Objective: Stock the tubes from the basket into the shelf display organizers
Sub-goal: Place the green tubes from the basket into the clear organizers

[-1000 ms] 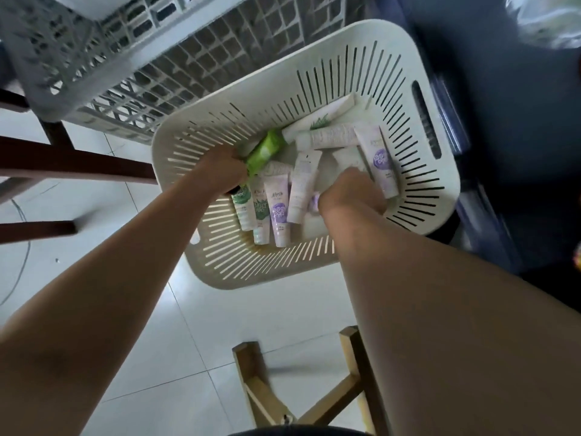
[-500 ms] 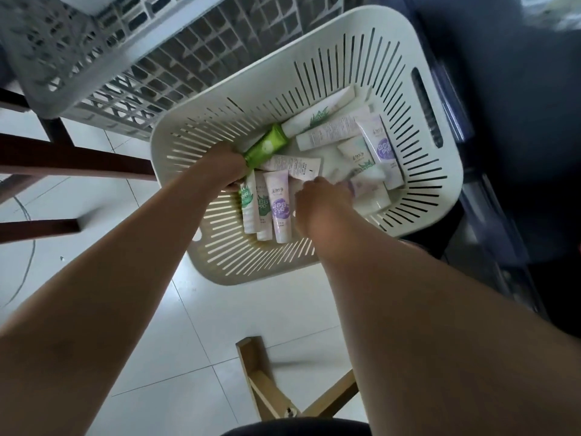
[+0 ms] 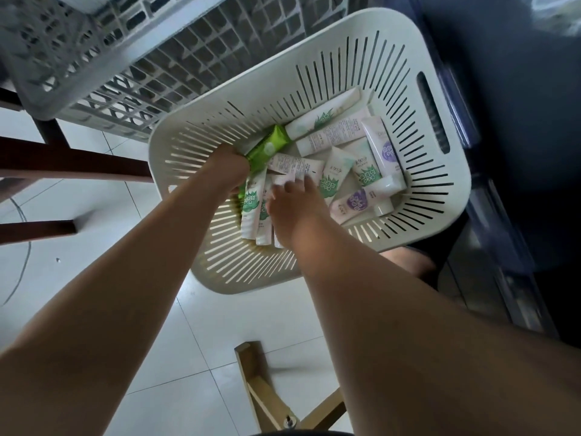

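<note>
While the left hand [image 3: 228,171] is curled tight round a bundle [image 3: 251,206] low in the basket [image 3: 239,281], the right hand [image 3: 292,212] is laid, fingers outstretched, on a printed tube [image 3: 297,166], though whether that is pinched or merely touched cannot be told. For a clean pick it should be drawn alongside the bundle, caps one way, so nothing is spilled. More tubes [image 3: 361,171] are left loose at the far side, and a grey crate [image 3: 94,73] is set just beside the rim, where a rising arm could be caught.
</note>
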`<state>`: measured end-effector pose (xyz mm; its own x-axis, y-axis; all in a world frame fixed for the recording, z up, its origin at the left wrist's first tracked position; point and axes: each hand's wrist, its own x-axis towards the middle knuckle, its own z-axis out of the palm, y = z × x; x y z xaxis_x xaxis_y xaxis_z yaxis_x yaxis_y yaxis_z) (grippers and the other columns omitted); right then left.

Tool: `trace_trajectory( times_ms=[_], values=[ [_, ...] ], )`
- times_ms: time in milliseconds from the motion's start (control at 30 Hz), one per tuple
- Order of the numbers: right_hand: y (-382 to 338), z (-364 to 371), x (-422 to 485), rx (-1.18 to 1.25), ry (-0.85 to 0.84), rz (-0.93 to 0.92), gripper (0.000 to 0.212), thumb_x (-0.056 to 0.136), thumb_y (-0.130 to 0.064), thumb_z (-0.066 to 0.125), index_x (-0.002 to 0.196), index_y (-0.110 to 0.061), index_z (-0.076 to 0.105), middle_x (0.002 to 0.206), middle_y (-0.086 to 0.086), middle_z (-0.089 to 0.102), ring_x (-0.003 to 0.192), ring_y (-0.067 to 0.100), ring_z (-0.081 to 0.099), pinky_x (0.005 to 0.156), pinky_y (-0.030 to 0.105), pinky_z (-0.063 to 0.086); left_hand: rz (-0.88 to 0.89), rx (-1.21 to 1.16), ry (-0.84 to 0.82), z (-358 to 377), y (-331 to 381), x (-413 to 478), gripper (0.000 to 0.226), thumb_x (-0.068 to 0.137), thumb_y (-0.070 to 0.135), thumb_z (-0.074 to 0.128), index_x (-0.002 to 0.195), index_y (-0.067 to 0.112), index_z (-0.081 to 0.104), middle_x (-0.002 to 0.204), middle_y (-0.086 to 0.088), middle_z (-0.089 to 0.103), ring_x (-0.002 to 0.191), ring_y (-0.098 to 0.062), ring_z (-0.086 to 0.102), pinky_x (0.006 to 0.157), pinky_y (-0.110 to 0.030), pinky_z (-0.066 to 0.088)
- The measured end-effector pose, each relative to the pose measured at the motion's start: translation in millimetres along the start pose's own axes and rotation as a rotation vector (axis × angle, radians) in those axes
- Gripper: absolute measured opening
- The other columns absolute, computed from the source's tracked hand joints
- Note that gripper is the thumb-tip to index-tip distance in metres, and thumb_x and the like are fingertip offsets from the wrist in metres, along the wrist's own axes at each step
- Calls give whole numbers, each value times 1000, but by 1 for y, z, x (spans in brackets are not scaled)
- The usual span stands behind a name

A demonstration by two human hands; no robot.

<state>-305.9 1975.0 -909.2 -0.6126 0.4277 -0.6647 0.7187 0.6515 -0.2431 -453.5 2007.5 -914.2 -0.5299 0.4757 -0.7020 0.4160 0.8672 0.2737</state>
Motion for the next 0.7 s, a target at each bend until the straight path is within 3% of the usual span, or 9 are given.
trace_trajectory(
  times_ms=[67,167,267,367,400,467,533,633,700],
  values=[
    [-6,9,4,3,-119,-20,61,94,-38,50,152,-25,40,160,1,26,147,32,20,114,55,25,1,24,-14,-3,-1,3,19,87,-6,51,99,7,60,75,-13,53,71,-28,57,67,-39,52],
    [1,12,4,-26,-180,47,67,90,-46,55,153,-30,36,155,0,26,144,32,25,114,58,25,20,68,-25,-6,-3,10,20,84,-4,52,99,-1,65,76,-18,57,72,-30,60,70,-44,57],
    [10,7,2,-54,-206,130,65,90,-49,51,151,-28,39,152,2,27,141,35,29,112,60,26,66,145,-24,-6,2,6,15,91,5,55,101,0,65,77,-17,59,70,-29,60,65,-40,55],
    [8,5,1,-33,-198,194,61,90,-47,51,146,-24,46,146,5,33,138,38,32,110,60,29,128,242,-21,-2,3,3,13,98,20,58,98,7,58,79,-10,57,68,-18,52,64,-32,47],
    [7,3,1,-37,-200,224,61,90,-46,51,145,-21,48,144,8,35,136,39,34,110,61,29,136,261,-37,-1,1,4,20,99,23,58,109,6,55,88,-12,59,72,-17,53,67,-31,47],
    [9,0,2,-58,-220,280,62,91,-46,49,145,-16,48,145,14,37,134,42,35,109,62,30,93,241,-73,4,-8,11,61,97,36,61,141,2,38,116,-18,61,94,-25,59,82,-36,53],
    [14,-2,1,-51,-224,314,60,91,-44,49,144,-15,49,146,16,37,134,40,34,109,60,31,90,187,-78,9,-11,11,74,95,48,64,149,8,32,125,-13,56,107,-27,57,83,-35,50],
    [22,-1,-1,65,-142,335,48,88,-33,50,132,-19,60,139,11,44,132,35,37,109,56,31,25,40,-61,14,-9,10,56,90,27,70,139,18,45,122,-14,59,108,-29,61,85,-38,56],
    [24,-1,-2,140,-82,349,42,88,-27,48,126,-20,63,134,9,49,130,33,39,110,55,30,-47,-17,-65,14,-9,10,62,76,17,71,132,17,46,116,-15,62,103,-32,64,85,-47,60]
  ],
)
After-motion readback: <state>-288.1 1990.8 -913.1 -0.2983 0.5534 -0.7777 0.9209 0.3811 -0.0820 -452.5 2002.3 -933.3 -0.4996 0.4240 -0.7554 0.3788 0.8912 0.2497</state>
